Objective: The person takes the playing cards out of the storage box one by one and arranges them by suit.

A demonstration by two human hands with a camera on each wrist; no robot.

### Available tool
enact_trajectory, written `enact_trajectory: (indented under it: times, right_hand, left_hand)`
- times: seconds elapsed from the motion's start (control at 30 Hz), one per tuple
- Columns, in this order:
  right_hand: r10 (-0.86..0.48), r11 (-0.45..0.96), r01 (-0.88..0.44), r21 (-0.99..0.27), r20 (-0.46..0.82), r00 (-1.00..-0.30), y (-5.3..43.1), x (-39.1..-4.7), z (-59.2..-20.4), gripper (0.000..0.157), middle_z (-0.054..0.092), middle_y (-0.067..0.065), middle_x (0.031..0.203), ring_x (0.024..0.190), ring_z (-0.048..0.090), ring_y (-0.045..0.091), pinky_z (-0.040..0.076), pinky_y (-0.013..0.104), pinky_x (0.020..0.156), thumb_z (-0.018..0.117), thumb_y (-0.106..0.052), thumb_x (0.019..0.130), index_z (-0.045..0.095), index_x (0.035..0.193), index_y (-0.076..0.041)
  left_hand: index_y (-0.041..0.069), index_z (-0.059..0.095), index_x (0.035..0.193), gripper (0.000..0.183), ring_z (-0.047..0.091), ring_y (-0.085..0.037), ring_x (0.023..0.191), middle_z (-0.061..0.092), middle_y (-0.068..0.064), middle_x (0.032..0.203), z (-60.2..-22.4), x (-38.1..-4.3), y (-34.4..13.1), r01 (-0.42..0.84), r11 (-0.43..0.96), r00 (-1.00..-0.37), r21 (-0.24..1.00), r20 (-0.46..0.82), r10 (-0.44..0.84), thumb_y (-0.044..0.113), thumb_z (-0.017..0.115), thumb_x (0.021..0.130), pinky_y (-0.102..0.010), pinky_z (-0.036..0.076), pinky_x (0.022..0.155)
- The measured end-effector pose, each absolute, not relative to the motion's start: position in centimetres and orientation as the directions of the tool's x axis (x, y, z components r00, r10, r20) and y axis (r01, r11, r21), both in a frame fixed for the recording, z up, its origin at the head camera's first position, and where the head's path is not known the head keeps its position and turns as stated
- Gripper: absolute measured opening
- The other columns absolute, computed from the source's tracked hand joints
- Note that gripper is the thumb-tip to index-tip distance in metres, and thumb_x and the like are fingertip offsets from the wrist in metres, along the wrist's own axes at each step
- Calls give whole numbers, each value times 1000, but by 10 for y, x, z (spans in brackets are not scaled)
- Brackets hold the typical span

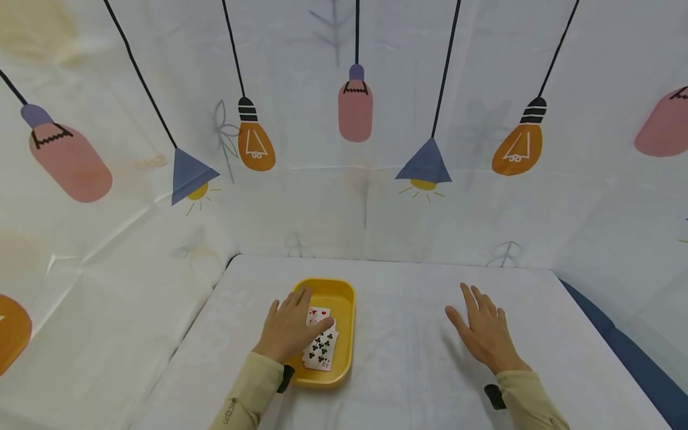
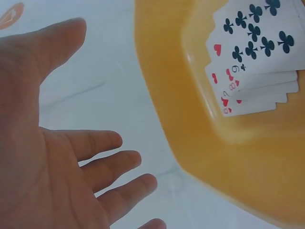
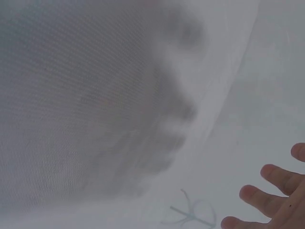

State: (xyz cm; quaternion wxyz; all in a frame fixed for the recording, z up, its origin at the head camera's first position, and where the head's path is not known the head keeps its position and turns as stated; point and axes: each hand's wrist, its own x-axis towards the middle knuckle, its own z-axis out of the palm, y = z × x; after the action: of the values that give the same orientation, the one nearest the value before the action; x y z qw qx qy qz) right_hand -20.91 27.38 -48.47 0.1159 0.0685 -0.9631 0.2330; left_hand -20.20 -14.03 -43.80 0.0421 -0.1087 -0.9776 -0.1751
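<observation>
A yellow tray (image 1: 346, 334) stands on the white table, holding a small fanned stack of playing cards (image 1: 321, 352). In the left wrist view the top card (image 2: 259, 40) shows clubs, with red heart cards peeking out beneath it. My left hand (image 1: 292, 328) hovers over the tray's left side, fingers spread and nothing in them; it hides part of the tray and cards in the head view. Well to the right of the tray, my right hand (image 1: 486, 331) is held above the tabletop with its fingers extended and holds nothing. Its shadow falls on the cloth in the right wrist view.
The white-covered table (image 1: 408, 358) has its back edge against a white sheet (image 1: 301, 203) printed with hanging lamps and bulbs. The sheet also hangs along both sides. A dark blue strip (image 1: 607, 334) shows beyond the table's right edge.
</observation>
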Motion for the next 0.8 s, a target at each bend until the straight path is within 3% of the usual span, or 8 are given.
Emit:
enact_trajectory:
  times: [0.27, 0.47, 0.8]
  right_hand:
    - [-85, 876, -206, -436, 282, -956, 271, -206, -487, 77, 28, 37, 155, 137, 27, 59, 19, 78, 103, 45, -50, 106, 24, 158, 3]
    - [-91, 856, -240, -458, 322, -942, 269, -207, -488, 77, 31, 37, 154, 137, 30, 58, 24, 73, 105, 50, -46, 106, 27, 156, 7]
    - [-99, 815, -220, -537, 246, -964, 251, -208, -488, 83, 29, 32, 157, 140, 29, 55, 27, 72, 106, 50, -52, 104, 22, 158, 4]
  left_hand:
    - [-2, 40, 153, 108, 41, -40, 140, 41, -21, 156, -438, -173, -149, 175, 920, -984, 351, 75, 159, 75, 64, 83, -66, 25, 114]
    - [-3, 39, 153, 117, 41, -39, 141, 39, -22, 157, -442, -154, -160, 127, 919, -992, 372, 73, 108, 84, 61, 77, -63, 28, 113]
    - [-4, 32, 156, 129, 40, -36, 142, 34, -22, 159, -456, -136, -172, 55, 913, -999, 405, 23, 50, 89, 60, 71, -60, 32, 111]
